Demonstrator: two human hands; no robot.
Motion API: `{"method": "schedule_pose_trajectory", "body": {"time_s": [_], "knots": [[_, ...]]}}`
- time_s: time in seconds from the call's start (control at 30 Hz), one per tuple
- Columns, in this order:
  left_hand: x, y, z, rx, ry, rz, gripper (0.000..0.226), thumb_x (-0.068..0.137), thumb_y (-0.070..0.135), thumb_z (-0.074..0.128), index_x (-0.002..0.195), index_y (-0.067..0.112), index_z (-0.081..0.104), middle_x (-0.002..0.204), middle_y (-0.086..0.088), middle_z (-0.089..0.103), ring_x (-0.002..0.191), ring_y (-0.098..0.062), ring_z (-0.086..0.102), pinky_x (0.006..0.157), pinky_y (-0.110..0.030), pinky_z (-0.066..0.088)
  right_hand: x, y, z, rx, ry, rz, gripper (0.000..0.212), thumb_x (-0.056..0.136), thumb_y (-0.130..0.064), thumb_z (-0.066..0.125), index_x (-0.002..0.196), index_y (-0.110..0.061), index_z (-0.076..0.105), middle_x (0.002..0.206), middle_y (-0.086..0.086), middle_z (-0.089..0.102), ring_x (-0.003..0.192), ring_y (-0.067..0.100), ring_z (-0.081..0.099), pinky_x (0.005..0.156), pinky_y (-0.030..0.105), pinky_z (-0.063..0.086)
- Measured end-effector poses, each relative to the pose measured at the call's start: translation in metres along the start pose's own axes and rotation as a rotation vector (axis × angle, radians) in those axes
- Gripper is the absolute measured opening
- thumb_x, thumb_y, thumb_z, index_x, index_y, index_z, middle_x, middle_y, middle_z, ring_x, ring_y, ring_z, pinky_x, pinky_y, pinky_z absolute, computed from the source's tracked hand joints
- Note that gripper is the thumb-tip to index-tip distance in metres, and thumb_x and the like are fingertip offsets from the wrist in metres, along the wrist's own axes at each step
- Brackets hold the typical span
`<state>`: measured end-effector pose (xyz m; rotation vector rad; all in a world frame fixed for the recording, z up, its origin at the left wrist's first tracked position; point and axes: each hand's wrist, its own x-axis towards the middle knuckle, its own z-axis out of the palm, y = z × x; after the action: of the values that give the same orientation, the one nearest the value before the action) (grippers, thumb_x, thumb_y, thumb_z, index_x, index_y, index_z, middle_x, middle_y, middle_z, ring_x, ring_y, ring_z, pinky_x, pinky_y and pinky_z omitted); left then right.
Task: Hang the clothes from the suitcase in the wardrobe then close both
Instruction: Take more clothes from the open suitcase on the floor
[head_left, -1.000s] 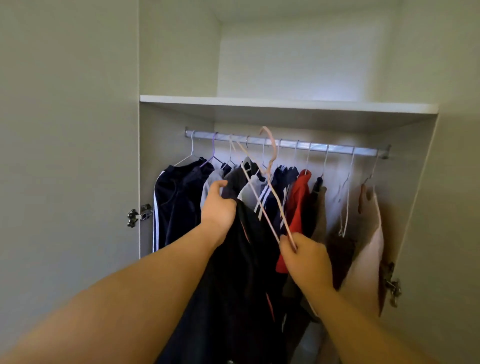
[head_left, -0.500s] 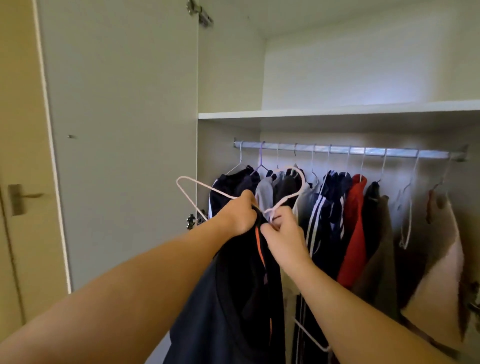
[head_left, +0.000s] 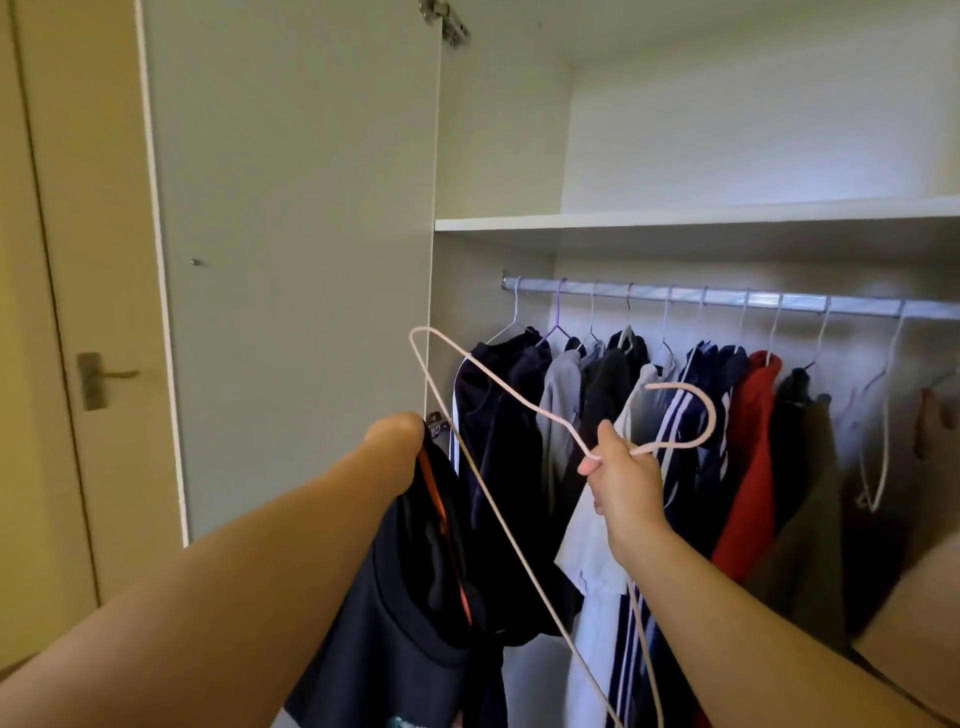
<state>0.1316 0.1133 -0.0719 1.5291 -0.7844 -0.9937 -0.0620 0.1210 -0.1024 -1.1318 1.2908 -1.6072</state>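
My left hand (head_left: 396, 441) grips a dark garment with an orange stripe (head_left: 415, 587), which hangs down from the fist in front of the open wardrobe. My right hand (head_left: 626, 478) pinches a pale pink wire hanger (head_left: 498, 519) at its neck; the hook curls to the right and one shoulder juts up to the left. The hanger is off the silver rail (head_left: 727, 299), where several clothes hang: dark jackets, a grey top, a striped navy jacket (head_left: 691, 415), a red top (head_left: 753, 441). The suitcase is out of view.
The wardrobe's left door (head_left: 291, 260) stands open on the left, its hinge at the top. A white shelf (head_left: 675, 218) runs above the rail. An empty white hanger (head_left: 878, 431) dangles at the right. A room door with a lever handle (head_left: 104, 376) is at the far left.
My hands have spread apart: the right has drawn the pink hanger to the right and tilted it, while the left has carried the dark garment left. The view has shifted left and closer.
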Motion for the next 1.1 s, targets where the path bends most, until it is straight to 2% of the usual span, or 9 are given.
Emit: {"method": "schedule_pose_trajectory", "body": {"time_s": [0.07,0.17,0.33,0.43,0.53,0.6,0.7,0.9,1.1], "knots": [[0.009,-0.001,0.003,-0.026,-0.005,0.008,0.030,0.096,0.011,0.037,0.067,0.011,0.043,0.068,-0.005,0.044,0.057,-0.016,0.043,0.044,-0.022,0.044,0.003,0.002,-0.004,0.021,-0.015,0.024,0.051,0.097,-0.030,0.047,0.051,-0.009,0.043,0.028,-0.010,0.029,0.032,0.008,0.029,0.047,0.023,0.026],[0.013,-0.003,0.008,0.046,-0.009,0.005,0.022,0.083,0.021,0.043,0.068,0.008,0.050,0.071,-0.013,0.052,0.061,-0.027,0.048,0.064,-0.029,0.045,0.008,0.003,-0.015,0.026,-0.063,0.051,0.047,0.094,-0.024,0.052,0.051,-0.011,0.039,0.029,-0.009,0.027,0.027,0.006,0.022,0.042,0.022,0.023],[0.026,-0.001,0.015,0.085,0.017,0.017,0.024,0.089,0.017,0.031,0.068,0.010,0.040,0.076,-0.011,0.046,0.067,-0.024,0.043,0.069,-0.032,0.039,0.016,0.004,-0.042,-0.057,-0.079,0.036,0.048,0.090,-0.021,0.059,0.048,-0.014,0.038,0.040,-0.001,0.029,0.032,0.009,0.023,0.041,0.020,0.023],[0.028,0.001,0.022,0.068,0.028,0.044,0.028,0.092,0.024,0.036,0.073,0.007,0.047,0.078,-0.012,0.049,0.068,-0.027,0.049,0.066,-0.030,0.039,0.017,0.006,-0.058,-0.114,-0.067,0.037,0.045,0.089,-0.017,0.060,0.049,-0.011,0.039,0.039,-0.001,0.029,0.032,0.010,0.024,0.037,0.018,0.022],[0.029,0.003,0.029,0.206,0.109,0.170,0.025,0.095,0.028,0.038,0.099,0.006,0.050,0.095,-0.013,0.046,0.077,-0.027,0.050,0.070,-0.031,0.036,0.022,0.008,-0.068,-0.124,-0.047,0.042,0.039,0.088,-0.011,0.056,0.053,-0.009,0.040,0.037,-0.003,0.031,0.032,0.009,0.024,0.035,0.019,0.021],[0.028,0.004,0.028,0.331,0.136,0.279,0.021,0.096,0.023,0.036,0.095,0.005,0.047,0.088,-0.011,0.047,0.064,-0.020,0.043,0.061,-0.029,0.036,0.025,0.008,-0.072,-0.142,-0.046,0.041,0.035,0.087,-0.008,0.054,0.054,-0.010,0.042,0.038,-0.004,0.030,0.034,0.009,0.022,0.037,0.019,0.020],[0.030,0.004,0.025,0.458,0.148,0.378,0.018,0.093,0.020,0.037,0.089,0.007,0.049,0.076,-0.007,0.046,0.061,-0.019,0.043,0.051,-0.026,0.034,0.030,0.009,-0.078,-0.174,-0.041,0.043,0.034,0.086,-0.006,0.051,0.053,-0.011,0.044,0.037,-0.005,0.031,0.039,0.011,0.023,0.042,0.021,0.021],[0.032,0.008,0.025,0.440,0.122,0.392,0.023,0.093,0.021,0.040,0.090,0.005,0.056,0.073,-0.007,0.048,0.061,-0.019,0.043,0.052,-0.024,0.035,0.042,0.005,-0.086,-0.270,-0.008,0.000,0.034,0.085,-0.006,0.052,0.052,-0.009,0.048,0.049,0.006,0.038,0.048,0.016,0.032,0.052,0.028,0.028],[0.023,0.003,0.037,0.603,0.092,0.513,0.022,0.093,0.018,0.039,0.098,0.014,0.060,0.081,-0.008,0.056,0.070,-0.026,0.052,0.061,-0.027,0.041,0.031,0.016,-0.074,-0.360,-0.105,0.001,0.037,0.084,-0.007,0.050,0.048,-0.011,0.040,0.045,0.003,0.028,0.039,0.013,0.023,0.040,0.019,0.020]]}}
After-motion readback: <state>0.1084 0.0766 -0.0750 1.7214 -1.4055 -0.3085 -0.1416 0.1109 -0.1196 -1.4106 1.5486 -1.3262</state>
